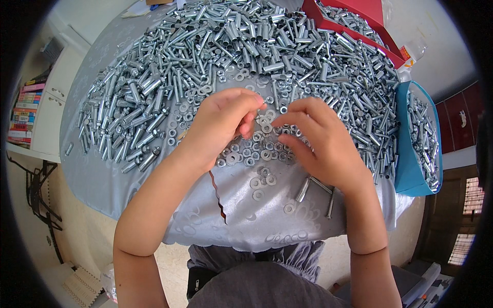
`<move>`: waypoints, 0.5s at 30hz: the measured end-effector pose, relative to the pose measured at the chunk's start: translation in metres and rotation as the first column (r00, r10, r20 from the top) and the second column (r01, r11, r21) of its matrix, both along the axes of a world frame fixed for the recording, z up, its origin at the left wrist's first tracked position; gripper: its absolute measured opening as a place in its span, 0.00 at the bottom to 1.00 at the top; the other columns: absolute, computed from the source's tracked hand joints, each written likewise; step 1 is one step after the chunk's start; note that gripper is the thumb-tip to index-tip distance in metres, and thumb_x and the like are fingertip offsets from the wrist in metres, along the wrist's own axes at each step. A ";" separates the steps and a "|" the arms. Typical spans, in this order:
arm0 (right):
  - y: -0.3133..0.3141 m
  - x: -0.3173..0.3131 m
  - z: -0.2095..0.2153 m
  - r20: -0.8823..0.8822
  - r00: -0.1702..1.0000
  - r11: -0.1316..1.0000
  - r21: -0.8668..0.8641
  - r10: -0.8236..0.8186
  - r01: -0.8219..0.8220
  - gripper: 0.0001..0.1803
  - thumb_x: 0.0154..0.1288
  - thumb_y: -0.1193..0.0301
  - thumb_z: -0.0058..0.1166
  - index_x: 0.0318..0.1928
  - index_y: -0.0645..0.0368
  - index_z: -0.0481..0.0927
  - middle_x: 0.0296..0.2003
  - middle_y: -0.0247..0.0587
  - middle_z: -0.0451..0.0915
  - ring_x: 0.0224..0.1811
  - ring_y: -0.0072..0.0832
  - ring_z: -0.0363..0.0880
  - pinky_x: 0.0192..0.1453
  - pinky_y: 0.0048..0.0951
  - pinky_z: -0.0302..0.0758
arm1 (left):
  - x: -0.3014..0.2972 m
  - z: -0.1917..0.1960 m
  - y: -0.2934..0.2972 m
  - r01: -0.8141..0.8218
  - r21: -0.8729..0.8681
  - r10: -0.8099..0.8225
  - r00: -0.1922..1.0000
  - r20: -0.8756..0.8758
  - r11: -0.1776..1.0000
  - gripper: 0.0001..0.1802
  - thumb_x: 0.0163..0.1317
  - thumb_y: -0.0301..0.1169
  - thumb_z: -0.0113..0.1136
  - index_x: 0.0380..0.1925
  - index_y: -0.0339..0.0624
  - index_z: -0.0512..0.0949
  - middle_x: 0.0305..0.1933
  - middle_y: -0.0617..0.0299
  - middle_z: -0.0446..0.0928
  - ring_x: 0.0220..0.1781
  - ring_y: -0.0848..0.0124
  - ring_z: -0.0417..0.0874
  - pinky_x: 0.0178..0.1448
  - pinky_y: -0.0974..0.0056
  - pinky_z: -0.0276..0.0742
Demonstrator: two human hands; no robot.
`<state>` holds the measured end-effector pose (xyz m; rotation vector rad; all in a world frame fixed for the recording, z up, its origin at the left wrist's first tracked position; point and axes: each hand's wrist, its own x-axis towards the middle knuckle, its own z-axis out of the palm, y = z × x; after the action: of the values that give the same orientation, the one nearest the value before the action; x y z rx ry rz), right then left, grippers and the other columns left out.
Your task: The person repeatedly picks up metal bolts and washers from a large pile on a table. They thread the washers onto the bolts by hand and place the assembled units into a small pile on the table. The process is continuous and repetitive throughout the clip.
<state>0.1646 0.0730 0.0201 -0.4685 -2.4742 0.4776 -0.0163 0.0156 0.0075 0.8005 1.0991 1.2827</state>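
Note:
My left hand (226, 118) is above the middle of the table, its thumb and forefinger pinched together. Whatever sits between those fingertips is too small to make out. Just to its right, my right hand (323, 143) has curved fingers, with a gap between thumb and forefinger. A small metal piece shows at that gap; I cannot tell whether it is touched. Beneath both hands lie loose washers (266, 154) and hex nuts (249, 161). Closer to me are a few more washers (256, 183). A sleeve anchor bolt (303, 190) and a thin bolt (330, 205) lie by my right wrist.
A large heap of metal sleeves and bolts (246, 36) covers the table's far side. A red box (393, 54) at far right and a blue box (405, 133) at right hold more hardware. The grey tablecloth (190, 205) has a jagged dark line near my left forearm.

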 end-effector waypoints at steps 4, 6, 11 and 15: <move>-0.001 0.001 0.008 -0.140 0.990 0.995 -0.102 -0.030 0.016 0.12 0.47 0.78 0.58 0.36 0.60 0.76 0.34 0.41 0.70 0.37 0.36 0.72 0.40 0.30 0.70 | 0.002 0.002 -0.002 0.047 -0.040 -0.049 0.997 -0.056 0.998 0.10 0.58 0.32 0.51 0.30 0.35 0.72 0.18 0.68 0.65 0.20 0.78 0.65 0.26 0.72 0.63; -0.002 0.001 0.010 -0.184 0.982 0.992 -0.123 -0.040 0.018 0.13 0.46 0.78 0.59 0.36 0.60 0.76 0.34 0.42 0.70 0.37 0.35 0.72 0.40 0.29 0.70 | 0.003 0.004 -0.004 0.105 -0.043 -0.107 0.993 -0.050 0.994 0.10 0.57 0.32 0.51 0.30 0.35 0.72 0.18 0.68 0.65 0.19 0.78 0.66 0.26 0.71 0.64; -0.003 -0.002 0.003 -0.223 0.974 0.987 -0.158 -0.035 -0.001 0.14 0.46 0.79 0.60 0.36 0.61 0.75 0.34 0.41 0.70 0.37 0.34 0.72 0.40 0.28 0.70 | 0.004 0.006 -0.005 0.140 -0.027 -0.140 0.990 0.004 0.990 0.10 0.57 0.32 0.52 0.30 0.35 0.73 0.17 0.68 0.64 0.18 0.79 0.65 0.24 0.71 0.63; -0.005 -0.007 -0.001 -0.264 0.965 0.991 -0.134 -0.012 -0.024 0.13 0.47 0.79 0.60 0.36 0.63 0.74 0.34 0.41 0.71 0.34 0.32 0.73 0.38 0.26 0.71 | 0.005 0.008 -0.006 0.133 -0.070 -0.125 0.986 0.110 0.989 0.10 0.57 0.33 0.52 0.27 0.36 0.74 0.15 0.69 0.65 0.17 0.80 0.64 0.24 0.73 0.62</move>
<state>0.1581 0.0679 0.0190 -0.4213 -2.1962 0.6698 -0.0116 0.0098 0.0150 0.7259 0.9900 1.1541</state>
